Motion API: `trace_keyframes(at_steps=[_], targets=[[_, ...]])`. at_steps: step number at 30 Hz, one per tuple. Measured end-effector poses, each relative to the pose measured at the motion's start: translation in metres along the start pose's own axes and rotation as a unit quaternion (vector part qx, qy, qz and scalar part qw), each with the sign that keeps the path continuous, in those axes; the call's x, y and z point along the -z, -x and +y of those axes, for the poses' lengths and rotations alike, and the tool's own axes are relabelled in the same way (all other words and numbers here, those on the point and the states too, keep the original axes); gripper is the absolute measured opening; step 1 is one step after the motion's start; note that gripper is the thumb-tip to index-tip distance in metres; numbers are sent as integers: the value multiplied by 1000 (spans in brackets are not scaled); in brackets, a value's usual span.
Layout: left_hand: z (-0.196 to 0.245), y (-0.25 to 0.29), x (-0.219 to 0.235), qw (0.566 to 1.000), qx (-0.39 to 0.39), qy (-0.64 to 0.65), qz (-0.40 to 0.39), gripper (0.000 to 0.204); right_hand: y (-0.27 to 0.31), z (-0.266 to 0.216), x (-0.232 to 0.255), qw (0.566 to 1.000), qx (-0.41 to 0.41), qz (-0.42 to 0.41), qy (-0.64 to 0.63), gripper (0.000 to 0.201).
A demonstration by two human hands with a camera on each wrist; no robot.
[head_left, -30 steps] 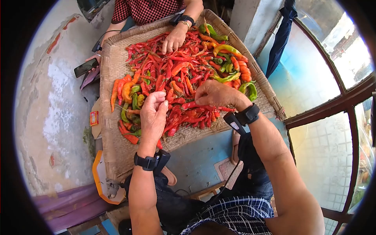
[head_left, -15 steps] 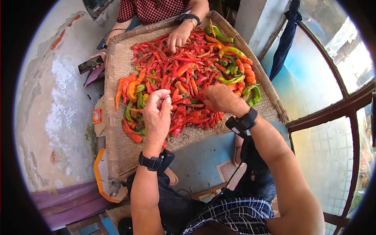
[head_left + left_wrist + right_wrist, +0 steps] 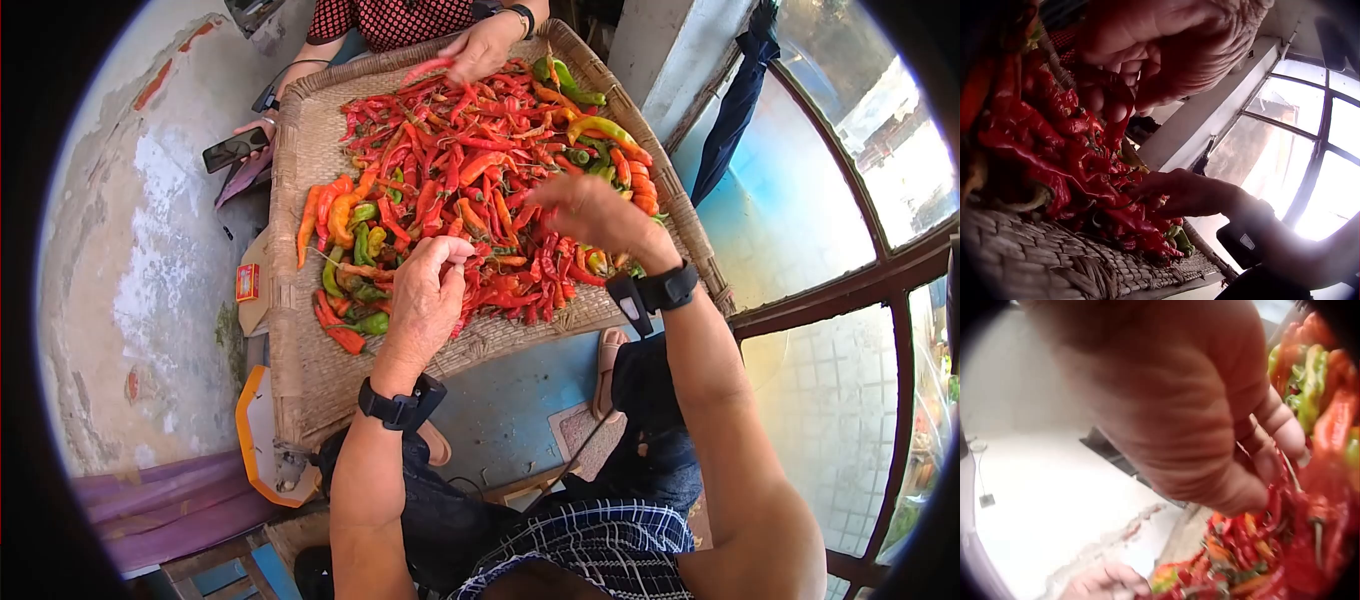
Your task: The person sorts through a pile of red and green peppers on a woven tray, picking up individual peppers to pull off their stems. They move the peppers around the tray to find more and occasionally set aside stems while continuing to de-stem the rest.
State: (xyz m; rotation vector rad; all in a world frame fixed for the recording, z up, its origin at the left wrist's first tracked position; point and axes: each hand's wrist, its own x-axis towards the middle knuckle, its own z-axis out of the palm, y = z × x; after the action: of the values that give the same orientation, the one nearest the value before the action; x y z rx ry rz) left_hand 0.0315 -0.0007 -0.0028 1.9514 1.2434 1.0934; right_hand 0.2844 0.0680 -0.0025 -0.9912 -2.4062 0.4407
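Over the near middle of the chili pile (image 3: pixel 470 170), my left hand (image 3: pixel 425 300) pinches a dark red chili (image 3: pixel 1124 109) between thumb and fingertips. My right hand (image 3: pixel 600 215), blurred, hovers above the right side of the pile. Its fingers (image 3: pixel 1285 434) look loosely bent, pointing down toward red chilies (image 3: pixel 1272 519), with nothing visible between them. The chilies are mostly red and wrinkled. They lie on a woven tray (image 3: pixel 290 330) with a raised rim.
Across the tray, another person's hand (image 3: pixel 485 48) holds a red chili (image 3: pixel 428 70); their other hand holds a phone (image 3: pixel 234 149). Green and orange peppers (image 3: pixel 605 135) lie along the right side. A matchbox-like red box (image 3: pixel 247 282) sits left, a window (image 3: pixel 820 400) right.
My right hand has lifted from the near chilies and swung right, its fingers loosening. My left hand has moved slightly right. The other person's hand has drawn back with a red chili.
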Motion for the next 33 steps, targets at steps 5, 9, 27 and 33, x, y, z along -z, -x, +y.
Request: trace_keyframes(at_steps=[5,9,27,33], targets=[[0,0,-2,999,-18,-34,-3,15,19,-16,-12,981,-61,-105,148,32],[0,2,-3,998,-32,-55,-9,18,9,-17,-11,977,-82,-104,170,29],[4,14,-25,961,-155,-201,-109,22,14,-17,-19,997,-54,-24,39,11],[-6,17,-38,937,-168,-273,-139,35,-16,-10,-2,987,-143,-37,-57,30]])
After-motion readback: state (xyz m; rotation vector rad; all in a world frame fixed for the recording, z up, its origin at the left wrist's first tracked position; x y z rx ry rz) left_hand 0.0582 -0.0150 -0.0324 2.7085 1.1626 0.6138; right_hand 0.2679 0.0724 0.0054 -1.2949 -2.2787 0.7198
